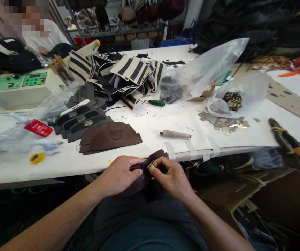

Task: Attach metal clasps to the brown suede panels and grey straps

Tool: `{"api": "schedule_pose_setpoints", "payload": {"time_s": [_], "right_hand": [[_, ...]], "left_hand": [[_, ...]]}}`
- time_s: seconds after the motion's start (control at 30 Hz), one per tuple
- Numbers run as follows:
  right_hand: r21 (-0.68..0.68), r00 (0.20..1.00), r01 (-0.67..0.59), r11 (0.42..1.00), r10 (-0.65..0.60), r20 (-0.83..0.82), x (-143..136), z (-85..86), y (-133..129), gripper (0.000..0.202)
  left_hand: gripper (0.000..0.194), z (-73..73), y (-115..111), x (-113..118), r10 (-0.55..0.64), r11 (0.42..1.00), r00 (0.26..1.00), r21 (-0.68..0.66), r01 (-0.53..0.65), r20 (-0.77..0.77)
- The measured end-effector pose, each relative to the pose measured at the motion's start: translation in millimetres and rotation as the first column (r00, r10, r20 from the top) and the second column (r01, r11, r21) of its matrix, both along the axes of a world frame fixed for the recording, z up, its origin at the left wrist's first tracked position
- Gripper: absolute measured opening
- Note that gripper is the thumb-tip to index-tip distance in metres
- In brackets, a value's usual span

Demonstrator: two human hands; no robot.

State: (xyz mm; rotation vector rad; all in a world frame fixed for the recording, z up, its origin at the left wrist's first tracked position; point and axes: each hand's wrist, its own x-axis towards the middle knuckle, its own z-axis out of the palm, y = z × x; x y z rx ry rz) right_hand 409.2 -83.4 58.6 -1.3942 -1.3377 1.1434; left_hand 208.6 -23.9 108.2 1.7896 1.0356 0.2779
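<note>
At the table's front edge, my left hand (121,176) is closed on a dark brown leather piece (136,184), its thumb lying on top. My right hand (172,176) pinches a small gold-coloured metal part (150,165) against the same leather. Part of the metal is hidden by the fingertips. Just beyond my left hand, a stack of brown leather pieces (123,136) lies on the white table (144,120). A tool with a wrapped handle (177,134) rests beyond my right hand.
Dark grey pieces (80,120), a red bottle (38,128) and yellow tape (37,158) are at left. Striped pieces (134,69) are piled behind. At right are metal plates (225,123), a bag of fittings (251,96) and pliers (285,137). A person (53,35) is at back left.
</note>
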Motion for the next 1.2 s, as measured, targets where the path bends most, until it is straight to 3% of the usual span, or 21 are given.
{"api": "schedule_pose_setpoints", "payload": {"time_s": [0.2,0.3,0.4,0.47,0.57,0.6,0.67,0.77,1.0,1.2], "right_hand": [[0.186,0.980,0.125,0.975,-0.151,0.132,-14,-5.8,-7,0.014],[0.242,0.987,0.055,0.969,-0.090,0.137,-10,-6.7,-12,0.008],[0.368,0.980,-0.119,0.922,0.050,0.191,5,-1.8,-16,0.006],[0.519,0.943,-0.134,0.844,-0.052,0.328,18,5.0,-17,0.013],[0.662,0.790,-0.133,0.737,-0.325,0.520,30,17.1,-14,0.032],[0.659,0.752,-0.182,0.730,-0.328,0.571,32,20.6,-12,0.038],[0.601,0.726,-0.335,0.726,-0.208,0.656,33,25.9,-8,0.035],[0.525,0.693,-0.490,0.696,-0.055,0.719,30,29.6,-2,0.022],[0.562,0.677,-0.577,0.593,-0.040,0.735,28,33.8,-1,0.020],[0.578,0.689,-0.579,0.576,-0.033,0.724,26,32.9,-5,0.015]], "left_hand": [[0.036,-0.2,-9,2,0.017,0.980,1.000,0.200,-0.014,-0.013],[0.031,-7.1,-14,-3,0.012,0.934,1.000,0.356,-0.001,-0.028],[0.028,-12.4,-17,-8,-0.029,0.829,0.999,0.557,0.042,-0.032],[0.026,-12.9,-19,-10,-0.047,0.743,0.998,0.667,0.056,-0.032],[0.028,-9.9,-23,-10,-0.080,0.613,0.996,0.786,0.077,-0.035],[0.030,-8.4,-25,-10,-0.096,0.576,0.995,0.813,0.088,-0.040],[0.032,-5.3,-27,-9,-0.124,0.520,0.991,0.847,0.113,-0.056],[0.031,-0.9,-30,-10,-0.146,0.509,0.987,0.850,0.137,-0.071],[0.026,8.4,-35,-15,-0.180,0.529,0.982,0.836,0.143,-0.054],[0.025,10.8,-36,-21,-0.232,0.563,0.971,0.807,0.178,-0.053]]}}
